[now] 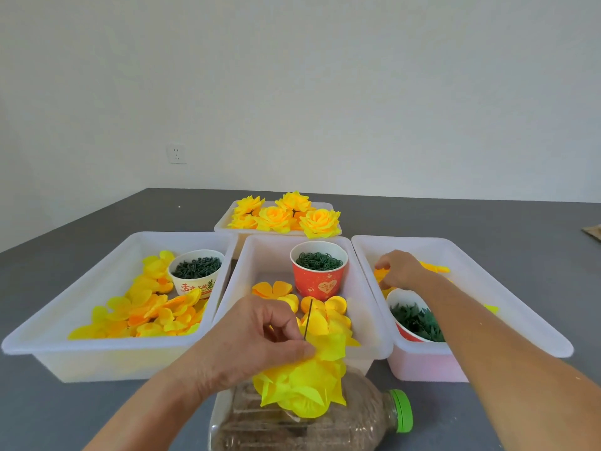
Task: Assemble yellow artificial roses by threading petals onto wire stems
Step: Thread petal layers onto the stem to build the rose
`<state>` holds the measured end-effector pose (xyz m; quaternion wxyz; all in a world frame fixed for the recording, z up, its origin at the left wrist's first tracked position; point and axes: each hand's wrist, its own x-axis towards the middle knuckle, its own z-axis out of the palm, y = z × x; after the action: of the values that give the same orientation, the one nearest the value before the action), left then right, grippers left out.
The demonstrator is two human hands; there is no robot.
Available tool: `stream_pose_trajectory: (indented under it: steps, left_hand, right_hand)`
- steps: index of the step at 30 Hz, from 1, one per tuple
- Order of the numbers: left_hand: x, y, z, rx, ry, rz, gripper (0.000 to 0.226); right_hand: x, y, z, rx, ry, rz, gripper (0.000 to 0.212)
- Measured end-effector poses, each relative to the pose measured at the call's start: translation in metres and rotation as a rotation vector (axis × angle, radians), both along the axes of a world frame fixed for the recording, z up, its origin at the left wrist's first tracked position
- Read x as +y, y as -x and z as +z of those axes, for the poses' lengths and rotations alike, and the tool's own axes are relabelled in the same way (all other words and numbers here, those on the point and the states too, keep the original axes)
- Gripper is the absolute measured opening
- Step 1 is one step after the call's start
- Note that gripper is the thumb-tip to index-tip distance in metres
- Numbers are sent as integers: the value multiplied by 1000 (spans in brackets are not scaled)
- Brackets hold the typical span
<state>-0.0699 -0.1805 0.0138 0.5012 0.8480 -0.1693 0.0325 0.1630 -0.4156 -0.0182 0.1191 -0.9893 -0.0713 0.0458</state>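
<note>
four white bins (97, 340), three cups (318, 271), five finished roses (286, 214).

Two bare forearms, no sleeves in view, left hand (260, 336) and right hand (401, 270) bare, without gloves, short plain nails on the left thumb

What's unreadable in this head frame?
- Right hand: fingertips hidden in the right bin; a pinched petal cannot be confirmed.
- Wire stem: lower end hidden by the left hand and the half-built rose.
- Bottle: base cut off by the bottom edge.
- White cup: print too small.
</note>
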Motion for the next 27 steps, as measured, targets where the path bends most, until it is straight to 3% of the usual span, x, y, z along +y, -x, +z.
stream_pose_trajectory:
  steps: [1,3,6,10,15,18,21,24,27]
  left_hand:
    - [0,0,0,-1,-2,-2,34]
    - [0,-1,0,-3,-9,-6,33]
    - [1,-1,0,-8,-7,-11,30]
    - [0,0,0,-16,0,-14,32]
    - [0,1,-1,-20,6,-9,31]
    - [0,2,-2,-28,8,0,31]
    - [1,1,-4,-39,8,4,32]
    - [1,1,-5,-46,24,-8,35]
    - [0,0,-5,-58,23,-10,36]
  right_hand:
    - [1,0,0,45,-12,38,38]
    - [7,-1,1,113,84,99,17]
    - [16,-3,-3,118,194,93,33]
    - [20,2,-2,74,262,71,40]
    - [17,3,-3,42,247,46,34]
    - [16,3,-4,-26,209,36,15]
    - [12,2,-3,-59,149,0,21]
    - [6,2,-3,31,72,-11,8]
    - [0,1,-1,172,13,-11,23]
